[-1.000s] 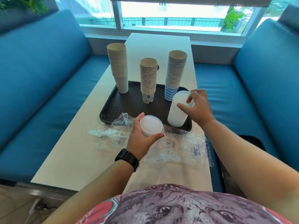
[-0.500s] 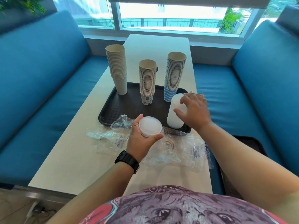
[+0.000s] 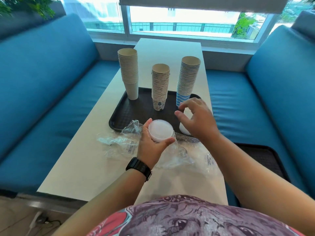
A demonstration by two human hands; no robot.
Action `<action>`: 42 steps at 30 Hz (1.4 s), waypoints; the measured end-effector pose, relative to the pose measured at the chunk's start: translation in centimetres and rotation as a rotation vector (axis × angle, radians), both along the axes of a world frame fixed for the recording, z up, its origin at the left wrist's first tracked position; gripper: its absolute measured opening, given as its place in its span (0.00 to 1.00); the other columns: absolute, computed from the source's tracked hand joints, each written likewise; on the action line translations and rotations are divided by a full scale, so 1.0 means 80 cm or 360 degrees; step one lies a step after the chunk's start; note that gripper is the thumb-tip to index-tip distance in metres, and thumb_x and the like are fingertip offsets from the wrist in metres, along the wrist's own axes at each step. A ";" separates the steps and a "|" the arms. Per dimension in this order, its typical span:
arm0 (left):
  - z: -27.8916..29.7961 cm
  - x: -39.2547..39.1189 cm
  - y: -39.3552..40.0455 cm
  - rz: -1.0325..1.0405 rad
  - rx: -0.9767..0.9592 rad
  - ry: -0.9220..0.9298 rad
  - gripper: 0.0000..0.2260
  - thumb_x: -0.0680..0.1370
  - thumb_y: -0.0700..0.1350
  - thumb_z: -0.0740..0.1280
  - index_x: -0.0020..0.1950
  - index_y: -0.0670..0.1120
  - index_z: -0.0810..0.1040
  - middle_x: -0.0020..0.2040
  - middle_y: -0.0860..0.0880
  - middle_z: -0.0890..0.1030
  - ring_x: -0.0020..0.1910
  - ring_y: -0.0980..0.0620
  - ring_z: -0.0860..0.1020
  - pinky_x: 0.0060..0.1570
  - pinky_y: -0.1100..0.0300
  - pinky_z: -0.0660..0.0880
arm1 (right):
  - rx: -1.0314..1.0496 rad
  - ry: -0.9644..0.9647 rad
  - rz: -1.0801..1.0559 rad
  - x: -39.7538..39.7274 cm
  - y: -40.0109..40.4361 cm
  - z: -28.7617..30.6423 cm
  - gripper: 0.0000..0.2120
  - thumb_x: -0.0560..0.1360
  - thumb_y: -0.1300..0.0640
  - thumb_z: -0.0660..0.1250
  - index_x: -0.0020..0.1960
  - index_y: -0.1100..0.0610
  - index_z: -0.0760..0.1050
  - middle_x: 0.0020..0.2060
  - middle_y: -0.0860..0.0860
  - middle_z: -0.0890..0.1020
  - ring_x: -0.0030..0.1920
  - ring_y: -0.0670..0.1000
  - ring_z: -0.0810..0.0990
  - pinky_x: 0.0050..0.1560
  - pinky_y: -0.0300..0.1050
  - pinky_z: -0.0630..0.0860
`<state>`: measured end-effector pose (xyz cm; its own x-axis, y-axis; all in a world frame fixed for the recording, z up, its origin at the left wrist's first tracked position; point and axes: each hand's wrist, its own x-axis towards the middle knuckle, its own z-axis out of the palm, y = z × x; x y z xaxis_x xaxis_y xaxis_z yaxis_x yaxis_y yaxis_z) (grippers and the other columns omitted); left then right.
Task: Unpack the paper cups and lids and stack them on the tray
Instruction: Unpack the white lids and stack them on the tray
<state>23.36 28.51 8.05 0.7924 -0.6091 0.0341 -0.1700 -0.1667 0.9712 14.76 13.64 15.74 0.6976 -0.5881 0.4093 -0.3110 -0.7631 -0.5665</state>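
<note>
While three cup stacks (image 3: 160, 86) stand on the tray (image 3: 122, 114), the left hand (image 3: 151, 145) grips lids (image 3: 160, 132); the right hand (image 3: 197, 120), fingers spread, apparently covers the lid stack (image 3: 185, 131).

No readable text on the table

Dark print marks the clear plastic wrappers (image 3: 129, 148) lying before the tray, too blurred to read; the middle cup stack (image 3: 159, 86) carries small tree motifs, the right stack (image 3: 186, 82) blue wavy stripes, no lettering.
</note>
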 end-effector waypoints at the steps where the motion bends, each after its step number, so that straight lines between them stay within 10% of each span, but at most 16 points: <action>1: 0.002 -0.001 0.001 -0.0002 -0.0012 0.0011 0.48 0.62 0.55 0.81 0.76 0.52 0.59 0.64 0.53 0.72 0.61 0.56 0.75 0.63 0.62 0.73 | 0.0072 0.0040 0.0048 0.001 0.012 0.004 0.08 0.74 0.49 0.70 0.51 0.51 0.79 0.48 0.45 0.78 0.53 0.48 0.74 0.53 0.42 0.70; 5: 0.004 0.000 0.008 -0.0014 -0.0071 0.0034 0.45 0.64 0.50 0.81 0.75 0.51 0.60 0.58 0.60 0.74 0.53 0.73 0.75 0.50 0.75 0.73 | 0.0184 0.0339 0.0275 0.005 0.045 0.010 0.20 0.73 0.46 0.71 0.63 0.50 0.76 0.54 0.43 0.75 0.55 0.45 0.74 0.52 0.37 0.70; 10: 0.008 -0.003 0.018 0.0014 -0.0109 0.0031 0.48 0.58 0.60 0.80 0.74 0.56 0.62 0.59 0.64 0.73 0.57 0.65 0.75 0.56 0.67 0.75 | 0.0290 0.0493 0.0383 0.010 0.059 0.013 0.31 0.69 0.43 0.75 0.70 0.47 0.70 0.65 0.46 0.74 0.63 0.48 0.73 0.65 0.51 0.73; 21: 0.002 -0.003 0.043 -0.0011 -0.0128 -0.0044 0.46 0.61 0.48 0.83 0.74 0.52 0.63 0.60 0.64 0.72 0.61 0.54 0.77 0.60 0.56 0.77 | 0.0035 0.0765 0.0430 0.012 0.097 0.038 0.41 0.65 0.38 0.75 0.74 0.47 0.65 0.70 0.48 0.71 0.70 0.51 0.65 0.69 0.50 0.64; 24: -0.001 -0.004 0.047 -0.0037 -0.0107 -0.0107 0.47 0.60 0.49 0.84 0.74 0.49 0.63 0.62 0.60 0.75 0.59 0.61 0.77 0.58 0.66 0.75 | -0.0163 0.0865 0.0406 0.012 0.105 0.041 0.40 0.66 0.35 0.73 0.73 0.47 0.66 0.68 0.48 0.72 0.69 0.52 0.67 0.68 0.50 0.65; 42: -0.004 -0.012 0.059 -0.0108 -0.0043 -0.0031 0.42 0.58 0.62 0.78 0.70 0.61 0.65 0.65 0.53 0.76 0.64 0.56 0.76 0.64 0.51 0.75 | 0.0028 0.1140 0.0619 0.016 0.093 0.050 0.30 0.70 0.44 0.67 0.71 0.42 0.65 0.63 0.47 0.76 0.60 0.51 0.74 0.60 0.48 0.74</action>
<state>22.36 33.26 7.69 0.7484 -0.6599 0.0664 -0.1990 -0.1279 0.9716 16.05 21.11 19.78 0.9422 -0.2523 -0.2205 -0.3171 -0.8840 -0.3434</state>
